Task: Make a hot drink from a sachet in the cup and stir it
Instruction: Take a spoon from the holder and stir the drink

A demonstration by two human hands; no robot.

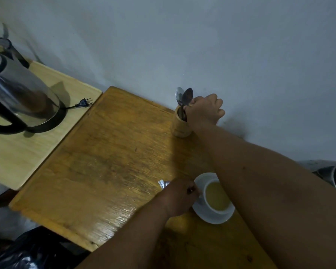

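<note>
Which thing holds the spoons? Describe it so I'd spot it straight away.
Look at the darker wooden table, along its far edge by the grey wall. There stands a small bamboo holder, upright, with two spoons sticking out. It is the only tall wooden container; the right hand reaches into it.

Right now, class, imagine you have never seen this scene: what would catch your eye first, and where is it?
The right hand draws the eye first, reaching to the wall side of the wooden table and gripping a spoon in the bamboo holder. Nearer, the white cup of yellowish liquid sits on its saucer, with the left hand at its handle side holding a silvery sachet. Far left stands a steel kettle.
</note>
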